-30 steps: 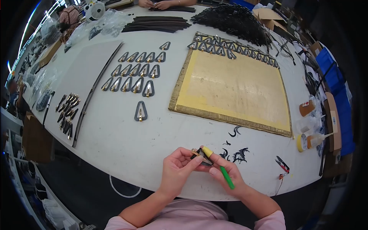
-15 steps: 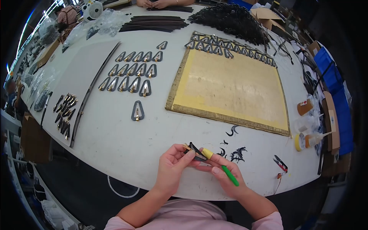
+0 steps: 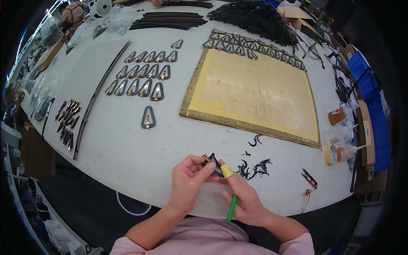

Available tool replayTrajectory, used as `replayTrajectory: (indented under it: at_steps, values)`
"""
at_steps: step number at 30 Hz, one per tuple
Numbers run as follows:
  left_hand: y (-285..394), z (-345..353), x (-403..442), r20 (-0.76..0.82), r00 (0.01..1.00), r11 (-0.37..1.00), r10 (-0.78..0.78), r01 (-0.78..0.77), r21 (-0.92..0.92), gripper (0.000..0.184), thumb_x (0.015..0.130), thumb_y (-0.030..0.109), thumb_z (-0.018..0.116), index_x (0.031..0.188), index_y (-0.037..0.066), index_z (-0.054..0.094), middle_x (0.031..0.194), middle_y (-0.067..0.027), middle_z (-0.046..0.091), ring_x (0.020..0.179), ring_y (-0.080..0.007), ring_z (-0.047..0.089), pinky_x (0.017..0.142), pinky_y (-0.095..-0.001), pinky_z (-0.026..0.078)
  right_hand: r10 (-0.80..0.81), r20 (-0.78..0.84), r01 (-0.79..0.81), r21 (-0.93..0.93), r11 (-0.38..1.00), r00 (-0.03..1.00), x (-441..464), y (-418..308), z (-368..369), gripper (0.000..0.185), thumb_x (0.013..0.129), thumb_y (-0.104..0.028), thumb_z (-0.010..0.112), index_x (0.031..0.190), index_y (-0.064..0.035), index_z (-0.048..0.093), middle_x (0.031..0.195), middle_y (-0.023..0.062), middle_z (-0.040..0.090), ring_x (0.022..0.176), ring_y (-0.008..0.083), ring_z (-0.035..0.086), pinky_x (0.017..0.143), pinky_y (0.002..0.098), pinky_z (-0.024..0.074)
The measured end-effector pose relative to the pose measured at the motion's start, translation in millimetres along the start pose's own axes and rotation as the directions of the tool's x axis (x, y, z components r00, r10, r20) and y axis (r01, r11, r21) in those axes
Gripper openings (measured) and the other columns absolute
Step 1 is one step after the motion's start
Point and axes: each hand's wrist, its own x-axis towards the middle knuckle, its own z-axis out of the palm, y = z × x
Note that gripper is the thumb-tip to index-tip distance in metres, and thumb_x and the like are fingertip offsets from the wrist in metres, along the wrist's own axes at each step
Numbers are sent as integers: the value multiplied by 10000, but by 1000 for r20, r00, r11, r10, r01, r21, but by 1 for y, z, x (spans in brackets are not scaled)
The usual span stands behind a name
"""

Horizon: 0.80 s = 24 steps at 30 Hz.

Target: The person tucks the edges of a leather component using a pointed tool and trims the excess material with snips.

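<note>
My left hand (image 3: 185,182) pinches a black triangular hair clip (image 3: 215,158) with a gold metal piece, held just above the table's near edge. In my right hand (image 3: 247,200) is a green-handled tool (image 3: 231,208), its handle pointing down toward my body; its working end is hidden. Yellow tape (image 3: 226,170) wraps my right index finger, which lies against the clip. Black curved trimmings (image 3: 257,169) are on the table just beyond that hand. Left of centre, a single grey triangular clip (image 3: 148,117) lies in front of rows of similar clips (image 3: 132,88).
A yellow-edged board (image 3: 255,93) carries more clips along its far side. Red-handled snips (image 3: 310,179), a tape roll (image 3: 331,154) and bottles (image 3: 337,116) are at right. Small black-and-gold clip parts (image 3: 68,123) lie at left. Another person's hand (image 3: 157,2) is at the far edge.
The green handle has swung from pointing lower right to pointing down toward me. My left hand still pinches the clip, now slightly turned. The whole view has shifted a little.
</note>
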Motion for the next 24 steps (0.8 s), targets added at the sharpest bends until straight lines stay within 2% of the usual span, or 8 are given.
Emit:
replayTrajectory:
  at_steps: [5,7,8,11,13,17,20,24]
  values:
    - [1,2,-2,-2,1000,1000,-11,11,16,126,871,31,652,940,-10,554,866,-96,651,723,-137,657,681,-243,557,-51,11,53,-198,979,999,1,2,-2,651,875,25,562,1451,11,258,1463,211,351,1238,359,486,1010,377,412]
    - [-1,1,-1,-6,1000,1000,-15,15,3,148,870,35,661,954,-20,553,862,-101,647,726,-147,664,670,-239,551,201,69,-205,555,806,977,-6,11,0,682,841,21,595,1438,34,265,1424,241,381,1174,391,516,983,360,426]
    - [-1,1,-1,-7,1000,1000,-8,8,24,147,869,32,661,951,-20,551,865,-101,646,725,-148,663,668,-241,552,202,66,-204,552,808,977,-7,15,-1,682,841,21,595,1438,34,265,1424,241,381,1174,391,516,983,360,426]
    - [0,0,-1,0,1000,999,-6,6,33,140,870,25,657,945,-20,549,873,-102,644,725,-147,663,670,-243,555,120,81,-145,520,842,989,-4,11,-1,669,865,9,582,1444,37,247,1423,236,382,1157,372,546,968,350,444]
    - [1,-1,-2,5,1000,1000,-7,7,24,135,871,21,654,944,-21,548,877,-104,644,726,-146,663,675,-244,557,85,108,-70,-140,988,990,-2,-3,-6,650,896,-6,561,1455,27,230,1384,229,429,1156,340,561,942,348,467]
    - [2,0,-2,28,999,999,-25,24,38,127,874,13,645,943,-30,547,887,-108,644,738,-144,664,700,-247,566,16,98,-2,-144,990,995,-4,11,-7,663,886,-8,572,1457,20,235,1296,232,502,1085,334,594,882,346,496]
    - [2,0,-2,46,999,998,-19,16,58,126,877,14,643,938,-36,545,895,-113,643,751,-143,663,705,-254,571,1,35,-10,261,965,999,-4,17,-7,686,845,-7,606,1441,25,269,1199,241,551,998,364,600,824,354,507]
    - [2,1,-3,60,998,998,-28,24,65,118,860,9,652,914,-16,550,888,-105,653,748,-135,662,677,-246,572,-5,110,25,-177,984,994,4,-1,-17,656,853,-21,608,1433,6,303,1221,229,559,1011,337,615,819,352,521]
